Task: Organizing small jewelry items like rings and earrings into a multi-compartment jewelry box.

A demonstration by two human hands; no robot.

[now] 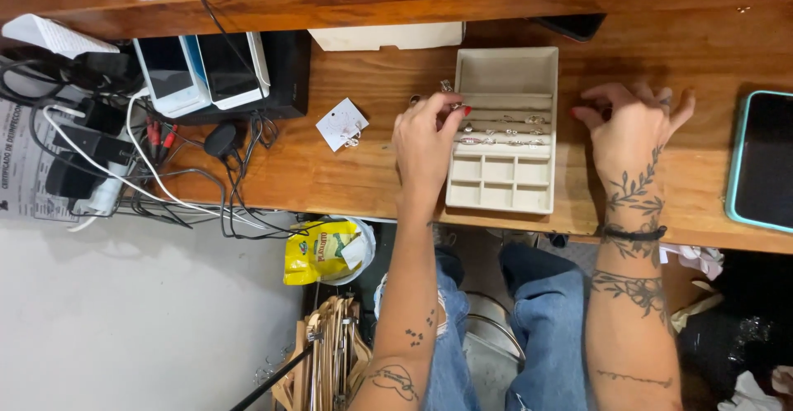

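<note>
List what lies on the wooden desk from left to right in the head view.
Tangle of cables and chargers → two phones → white earring card → left hand → cream jewellery tray → right hand → teal-edged tablet.

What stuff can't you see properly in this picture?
- Head view: whatever the left hand pinches at the jewelry tray; its fingers cover it.
- The rings in the tray's slots: too small to tell apart.
- The phone right of the right hand: cut off by the edge.
</note>
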